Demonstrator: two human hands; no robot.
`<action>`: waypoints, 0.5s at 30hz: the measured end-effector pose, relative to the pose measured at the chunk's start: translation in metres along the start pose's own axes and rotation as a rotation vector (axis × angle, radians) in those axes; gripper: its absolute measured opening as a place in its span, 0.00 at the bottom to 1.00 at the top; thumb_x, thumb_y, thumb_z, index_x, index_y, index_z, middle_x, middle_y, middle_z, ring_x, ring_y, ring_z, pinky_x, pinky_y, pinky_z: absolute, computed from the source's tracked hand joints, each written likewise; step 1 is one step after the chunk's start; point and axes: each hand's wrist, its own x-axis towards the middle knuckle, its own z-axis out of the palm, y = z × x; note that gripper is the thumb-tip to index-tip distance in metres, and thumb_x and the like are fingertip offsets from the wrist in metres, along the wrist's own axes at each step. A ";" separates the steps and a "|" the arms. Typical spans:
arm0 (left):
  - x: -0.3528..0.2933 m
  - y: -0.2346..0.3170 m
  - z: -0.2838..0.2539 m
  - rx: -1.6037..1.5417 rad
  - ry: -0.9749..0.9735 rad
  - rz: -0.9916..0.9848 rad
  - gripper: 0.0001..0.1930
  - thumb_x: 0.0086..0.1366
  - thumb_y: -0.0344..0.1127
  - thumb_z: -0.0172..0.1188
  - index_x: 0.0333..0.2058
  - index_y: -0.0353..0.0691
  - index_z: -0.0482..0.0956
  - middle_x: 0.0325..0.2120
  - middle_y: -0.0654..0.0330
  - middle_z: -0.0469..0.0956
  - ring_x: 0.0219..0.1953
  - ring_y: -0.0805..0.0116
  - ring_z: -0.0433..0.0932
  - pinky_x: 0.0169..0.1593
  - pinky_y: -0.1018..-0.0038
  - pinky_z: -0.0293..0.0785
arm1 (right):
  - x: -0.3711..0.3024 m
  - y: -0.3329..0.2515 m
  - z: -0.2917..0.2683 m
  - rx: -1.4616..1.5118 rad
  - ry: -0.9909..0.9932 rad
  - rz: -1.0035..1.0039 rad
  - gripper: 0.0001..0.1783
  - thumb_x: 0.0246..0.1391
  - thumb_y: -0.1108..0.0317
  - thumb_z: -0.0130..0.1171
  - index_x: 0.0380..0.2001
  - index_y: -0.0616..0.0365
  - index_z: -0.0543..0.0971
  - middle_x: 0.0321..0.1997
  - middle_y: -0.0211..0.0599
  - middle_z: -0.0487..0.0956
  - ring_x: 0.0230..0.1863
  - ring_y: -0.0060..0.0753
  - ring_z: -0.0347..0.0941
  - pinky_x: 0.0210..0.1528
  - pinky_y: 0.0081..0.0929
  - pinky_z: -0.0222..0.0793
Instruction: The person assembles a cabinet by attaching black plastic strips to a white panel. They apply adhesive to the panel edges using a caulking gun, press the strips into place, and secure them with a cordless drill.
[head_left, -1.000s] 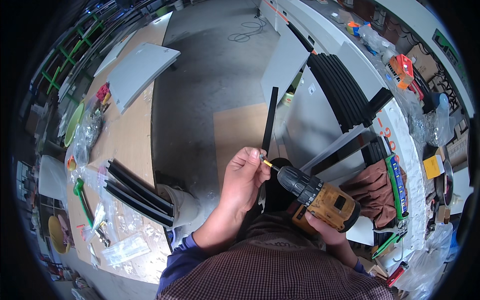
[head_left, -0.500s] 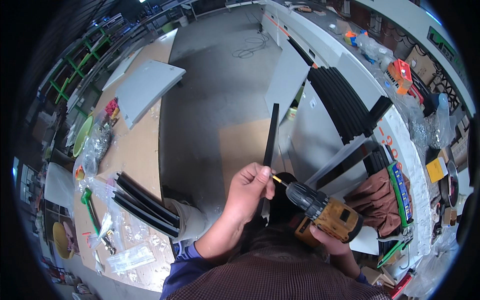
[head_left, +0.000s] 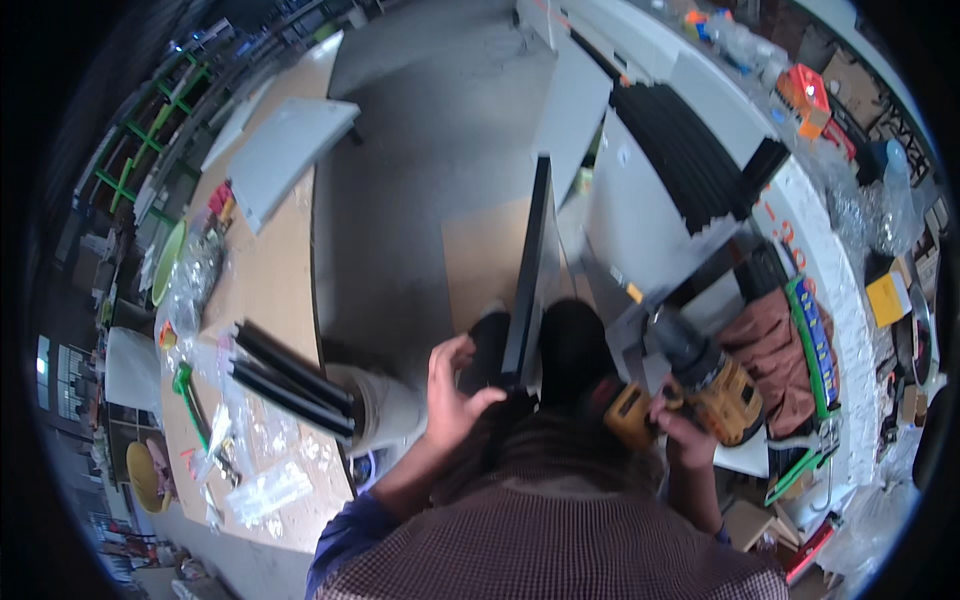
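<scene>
Fingers of the left hand (head_left: pixel 455 390) spread wide against a long, matte black metal bar (head_left: pixel 528 275), upright; right hand (head_left: pixel 680 432) grips a yellow-and-black cordless drill (head_left: pixel 700 385).

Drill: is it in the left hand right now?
No, the yellow drill is gripped by the right hand; the left hand rests against the black bar.

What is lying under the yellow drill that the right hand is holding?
Under the drill shows brown cloth on a white table. The drill and right hand cover what lies directly beneath.
</scene>
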 end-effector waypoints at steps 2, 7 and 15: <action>-0.030 -0.026 0.008 0.071 -0.161 -0.212 0.53 0.46 0.46 0.78 0.66 0.35 0.56 0.57 0.47 0.65 0.57 0.51 0.71 0.57 0.60 0.73 | 0.002 0.003 -0.007 -0.011 0.004 -0.048 0.32 0.39 0.71 0.65 0.51 0.72 0.71 0.34 0.38 0.77 0.35 0.32 0.74 0.42 0.28 0.70; -0.046 -0.060 0.047 0.115 -0.294 -0.182 0.48 0.49 0.35 0.76 0.67 0.38 0.58 0.60 0.46 0.67 0.64 0.49 0.65 0.62 0.61 0.68 | -0.004 0.002 -0.012 -0.038 0.037 -0.055 0.34 0.38 0.73 0.64 0.53 0.70 0.70 0.34 0.37 0.75 0.35 0.31 0.72 0.44 0.26 0.68; -0.040 -0.060 0.060 0.096 -0.366 -0.356 0.16 0.60 0.35 0.67 0.41 0.29 0.77 0.36 0.44 0.77 0.38 0.43 0.77 0.44 0.60 0.73 | -0.025 0.007 -0.005 -0.028 0.042 -0.061 0.34 0.39 0.74 0.63 0.54 0.71 0.70 0.34 0.37 0.76 0.35 0.32 0.72 0.45 0.29 0.68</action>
